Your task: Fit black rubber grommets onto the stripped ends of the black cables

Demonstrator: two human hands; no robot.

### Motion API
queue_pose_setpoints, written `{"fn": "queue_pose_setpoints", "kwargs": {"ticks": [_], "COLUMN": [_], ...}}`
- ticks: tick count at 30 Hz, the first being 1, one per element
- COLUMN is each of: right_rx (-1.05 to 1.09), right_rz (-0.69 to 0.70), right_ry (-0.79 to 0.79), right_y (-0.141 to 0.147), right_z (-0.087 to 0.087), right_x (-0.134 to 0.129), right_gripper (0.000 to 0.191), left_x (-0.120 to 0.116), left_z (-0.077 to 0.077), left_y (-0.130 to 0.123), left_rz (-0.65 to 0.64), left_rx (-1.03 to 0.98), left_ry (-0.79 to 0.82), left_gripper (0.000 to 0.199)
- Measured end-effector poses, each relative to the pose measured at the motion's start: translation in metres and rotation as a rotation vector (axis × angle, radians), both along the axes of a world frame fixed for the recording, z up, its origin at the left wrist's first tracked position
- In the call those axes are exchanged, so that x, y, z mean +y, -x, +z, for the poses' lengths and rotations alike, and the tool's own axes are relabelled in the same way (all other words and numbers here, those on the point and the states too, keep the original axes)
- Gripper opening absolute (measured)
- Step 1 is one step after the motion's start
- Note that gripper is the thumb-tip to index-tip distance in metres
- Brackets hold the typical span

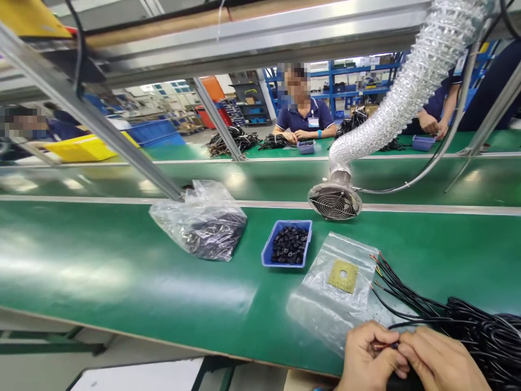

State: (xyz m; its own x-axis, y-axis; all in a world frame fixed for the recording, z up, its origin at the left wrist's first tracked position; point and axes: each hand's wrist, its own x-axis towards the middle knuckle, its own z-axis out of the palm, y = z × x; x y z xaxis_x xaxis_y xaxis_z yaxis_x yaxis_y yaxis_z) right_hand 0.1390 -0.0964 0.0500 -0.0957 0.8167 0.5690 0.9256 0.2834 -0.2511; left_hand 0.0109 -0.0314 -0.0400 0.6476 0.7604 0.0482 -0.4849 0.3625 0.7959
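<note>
At the lower right, my left hand (372,353) is closed in a pinch around the thin reddish-brown wires (379,346) at the end of a black cable. My right hand (443,358) is closed beside it, fingertips meeting at a small dark piece (394,345) on the same cable end; its exact shape is hidden. A bundle of black cables (480,331) lies to the right, its stripped red and yellow wire ends pointing left. Beyond my hands, a yellow-green square sponge (343,276) with a central hole rests on a clear plastic bag (317,296).
A blue bin (266,260) holds many small black parts. Left of it sits a clear bag (203,228) with dark contents. A metal fume hood (334,202) on a silver duct (402,89) hangs over the green bench (142,293). Co-workers sit across the bench.
</note>
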Motion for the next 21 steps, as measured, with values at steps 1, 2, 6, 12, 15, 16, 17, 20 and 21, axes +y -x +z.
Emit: {"fn": "queue_pose_setpoints", "kwargs": {"ticks": [1,2,6,12,15,16,17,20,21], "right_rx": [0.021,0.041,0.119,0.161,0.160,0.164,0.170,0.160,0.153], "right_rz": [-0.010,-0.022,0.003,0.012,0.014,0.009,0.000,-0.043,-0.052], "right_ry": [0.000,0.001,0.063,0.096,0.120,0.134,0.146,0.142,0.125], "right_y": [0.000,0.000,-0.002,0.002,0.003,0.003,0.003,0.001,0.000], "right_z": [0.003,0.005,0.001,-0.006,-0.008,-0.008,-0.009,-0.008,-0.007], "right_x": [0.000,-0.002,-0.008,-0.011,-0.011,-0.011,-0.012,-0.014,-0.015], "right_gripper": [0.031,0.028,0.021,0.022,0.024,0.024,0.024,0.020,0.019], "left_x": [-0.001,-0.001,-0.001,0.008,0.011,0.011,0.010,0.006,0.005], "left_z": [0.001,0.001,0.008,0.028,0.037,0.039,0.039,0.037,0.036], "left_y": [0.001,0.003,0.006,0.010,0.012,0.012,0.012,0.012,0.012], "left_rz": [-0.037,-0.063,-0.003,0.071,0.143,0.132,0.102,0.042,0.039], "left_rx": [0.012,0.031,0.047,0.083,0.166,0.178,0.178,0.133,0.115], "left_ry": [0.056,0.089,0.038,-0.331,-0.490,-0.489,-0.454,-0.233,-0.169], "left_gripper": [0.031,0.032,0.027,0.020,0.025,0.025,0.023,0.015,0.013]}}
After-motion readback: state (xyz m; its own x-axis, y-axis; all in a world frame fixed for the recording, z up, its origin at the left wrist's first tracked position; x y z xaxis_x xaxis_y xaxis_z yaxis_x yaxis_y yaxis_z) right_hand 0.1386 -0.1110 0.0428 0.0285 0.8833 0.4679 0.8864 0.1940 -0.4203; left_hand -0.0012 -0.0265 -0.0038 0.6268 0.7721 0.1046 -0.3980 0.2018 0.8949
